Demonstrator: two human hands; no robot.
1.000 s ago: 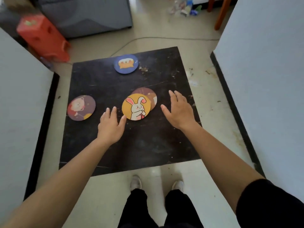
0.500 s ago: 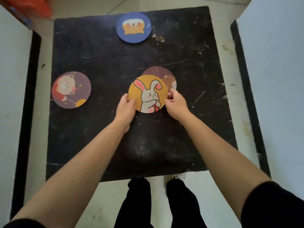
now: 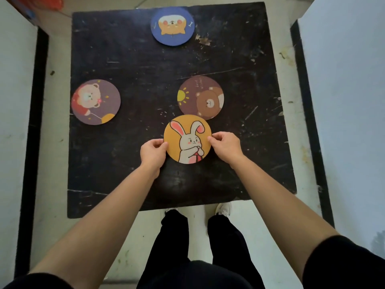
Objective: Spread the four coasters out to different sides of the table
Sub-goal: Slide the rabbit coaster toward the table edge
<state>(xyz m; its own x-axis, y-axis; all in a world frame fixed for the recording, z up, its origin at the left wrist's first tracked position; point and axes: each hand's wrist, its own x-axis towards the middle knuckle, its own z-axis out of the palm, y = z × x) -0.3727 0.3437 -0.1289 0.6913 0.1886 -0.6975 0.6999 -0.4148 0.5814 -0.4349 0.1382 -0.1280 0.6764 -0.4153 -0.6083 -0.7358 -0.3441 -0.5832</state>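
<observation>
Four round coasters sit on a scuffed black table (image 3: 125, 163). Both hands pinch the yellow rabbit coaster (image 3: 187, 139) by its edges: left hand (image 3: 153, 152) closed on the left rim, thumb on top, right hand (image 3: 224, 146) closed on the right rim, fingertips (image 3: 210, 139) touching the printed face. Cannot tell if that coaster is lifted or flat on the table. It lies between the two hands, on the near half of the table and roughly centred left to right.

Brown bear coaster (image 3: 201, 98), with a sun on it, lies just beyond the right hand, its near edge touching or very slightly overlapped by the far edge of the rabbit coaster; cannot tell which. Purple bear coaster (image 3: 95, 101), with a balloon, lies well to the left of the left hand and a bit farther out, near the table's left edge, apart from the others. Blue coaster (image 3: 172, 26), with an orange animal face, lies far beyond both hands by the far edge of the table, well apart from the rest.

Both forearms are bare, reaching in from the bottom of the view. Black sleeves show at the lower corners. Black trousers (image 3: 195, 247) and pale shoes (image 3: 224, 208) show below the table's near edge, on a light floor (image 3: 56, 205). White panels (image 3: 343, 101) stand on either side of the table.
</observation>
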